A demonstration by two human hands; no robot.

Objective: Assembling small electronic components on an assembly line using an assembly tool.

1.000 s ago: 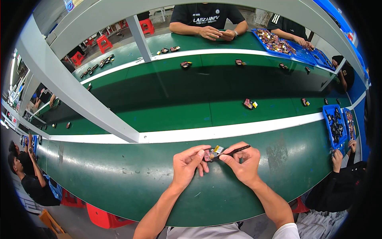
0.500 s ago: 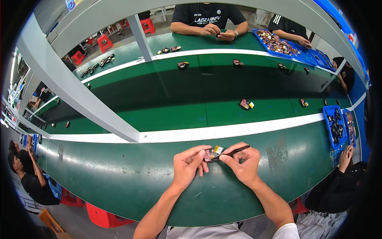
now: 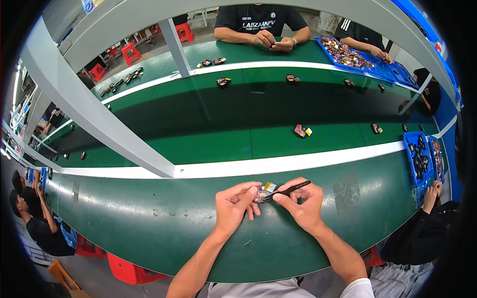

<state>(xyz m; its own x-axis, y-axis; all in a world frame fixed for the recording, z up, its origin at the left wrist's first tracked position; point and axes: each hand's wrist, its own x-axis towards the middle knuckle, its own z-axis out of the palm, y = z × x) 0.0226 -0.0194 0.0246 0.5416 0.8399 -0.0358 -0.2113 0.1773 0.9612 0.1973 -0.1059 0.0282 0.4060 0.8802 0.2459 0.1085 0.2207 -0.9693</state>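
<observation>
Over the near worktop, my left hand is closed on a small electronic assembly, pinched between thumb and fingers. It has a dark housing, a reddish circuit board and a silver-and-yellow battery standing out at its far side. My right hand grips slim black tweezers like a pen. Their lower end reaches down to the right side of the assembly; whether the tips pinch anything is too small to tell.
Beyond a white rail runs a green conveyor belt carrying spaced assemblies. A blue tray of black parts stands at the right, near a neighbour's hand. A grey post slants across the left. People work opposite.
The assemblies on the belt have slid a little to the left. The held assembly has shifted slightly left and tilted, and the tweezers have moved slightly with it. Both hands keep their grip.
</observation>
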